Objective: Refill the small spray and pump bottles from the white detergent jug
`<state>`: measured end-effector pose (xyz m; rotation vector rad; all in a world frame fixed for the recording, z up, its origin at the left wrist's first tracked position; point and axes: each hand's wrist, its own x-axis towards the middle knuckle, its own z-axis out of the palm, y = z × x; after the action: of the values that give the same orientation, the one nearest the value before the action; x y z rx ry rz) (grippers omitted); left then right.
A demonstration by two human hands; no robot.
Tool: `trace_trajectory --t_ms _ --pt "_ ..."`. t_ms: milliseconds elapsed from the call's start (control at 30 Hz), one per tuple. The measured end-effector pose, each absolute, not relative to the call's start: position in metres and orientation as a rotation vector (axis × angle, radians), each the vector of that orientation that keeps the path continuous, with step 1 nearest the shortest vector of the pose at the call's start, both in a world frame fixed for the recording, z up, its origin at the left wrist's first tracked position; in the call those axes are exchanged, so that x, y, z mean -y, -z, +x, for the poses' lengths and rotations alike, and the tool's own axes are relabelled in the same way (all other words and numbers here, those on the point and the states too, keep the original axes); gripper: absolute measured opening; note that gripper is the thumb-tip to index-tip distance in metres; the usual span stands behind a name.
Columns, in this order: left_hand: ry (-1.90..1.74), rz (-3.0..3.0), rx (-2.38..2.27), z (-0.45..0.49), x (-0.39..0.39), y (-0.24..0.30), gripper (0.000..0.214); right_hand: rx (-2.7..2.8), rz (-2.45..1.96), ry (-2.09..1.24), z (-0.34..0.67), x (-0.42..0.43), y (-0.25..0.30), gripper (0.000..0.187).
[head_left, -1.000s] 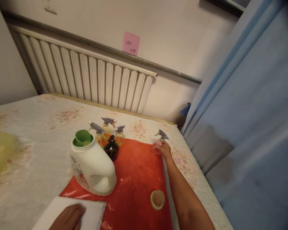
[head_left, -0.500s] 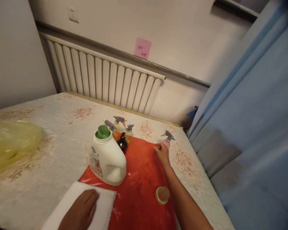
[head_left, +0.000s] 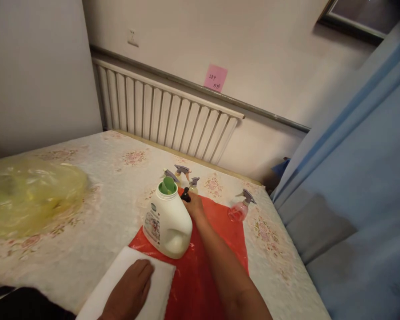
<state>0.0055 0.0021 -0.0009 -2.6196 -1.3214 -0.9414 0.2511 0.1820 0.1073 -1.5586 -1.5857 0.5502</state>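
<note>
My left hand rests on a folded white cloth, its fingers curled in. I see no object in it. My right hand is closed around a black pump bottle; its fingertips and most of the bottle are hidden. Just left of that hand, a white detergent jug stands upright with a green cup in its mouth. Both the jug and the cloth's edge lie over a red plastic sheet. A pink spray bottle stands at the sheet's right edge.
Several grey-topped spray bottles stand behind the jug. A crumpled yellow plastic bag lies left on the flowered tablecloth. Beyond are a radiator and, at right, a blue curtain.
My right hand has moved left from the pink spray bottle to the black pump bottle. The round pale lid on the sheet no longer shows behind my forearm. The view has shifted left.
</note>
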Motion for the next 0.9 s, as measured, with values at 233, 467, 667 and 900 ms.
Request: trace_trajectory --t_ms 233,467,667,900 --pt "0.973 -2.659 1.337 0.005 -0.001 0.007 0.02 1.594 -1.616 -0.453 0.267 -0.158 -0.112 0.022" --pt "0.99 -2.754 1.403 0.008 -0.002 0.005 0.02 1.451 -1.715 -0.314 0.311 -0.103 -0.141 0.026" --pt "0.935 -2.837 1.448 0.009 -0.001 -0.011 0.02 1.379 -1.732 -0.262 0.323 -0.039 -0.158 0.025" --pt "1.01 -2.923 1.588 0.016 -0.004 -0.02 0.017 1.334 -1.665 -0.383 0.307 0.029 -0.152 0.023"
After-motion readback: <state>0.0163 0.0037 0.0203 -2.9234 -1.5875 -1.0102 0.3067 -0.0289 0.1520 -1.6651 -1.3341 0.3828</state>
